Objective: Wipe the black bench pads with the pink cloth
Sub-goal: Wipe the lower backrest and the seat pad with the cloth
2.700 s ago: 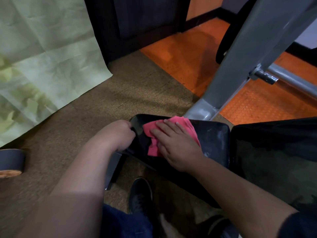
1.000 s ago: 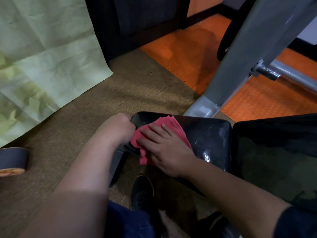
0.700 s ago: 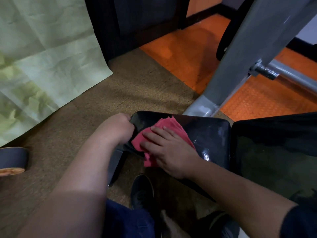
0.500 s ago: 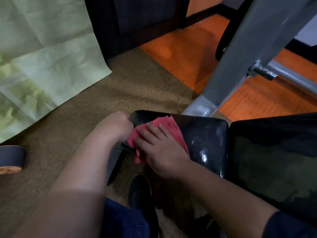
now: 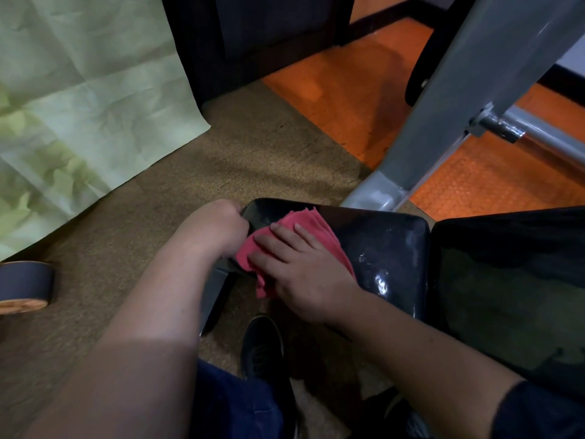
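Note:
The small black bench seat pad [image 5: 386, 248] lies in the middle of the view, glossy and scuffed. A larger black back pad [image 5: 512, 280] adjoins it on the right. The folded pink cloth [image 5: 304, 229] rests on the seat pad's left part, partly hanging over the near edge. My right hand [image 5: 304, 270] presses flat on the cloth with fingers spread toward the left. My left hand [image 5: 218, 226] is closed around the seat pad's left end, fingers hidden under it.
A grey metal frame post [image 5: 468, 90] with a chrome bar [image 5: 538, 137] rises behind the pads. A tape roll [image 5: 25, 286] lies on the brown carpet at left, pale green paper [image 5: 79, 90] beyond it. My dark shoe [image 5: 262, 346] stands below the seat pad.
My right hand slid the pink cloth leftward across the seat pad toward its left end and near edge. My left hand has kept its hold on the pad's end.

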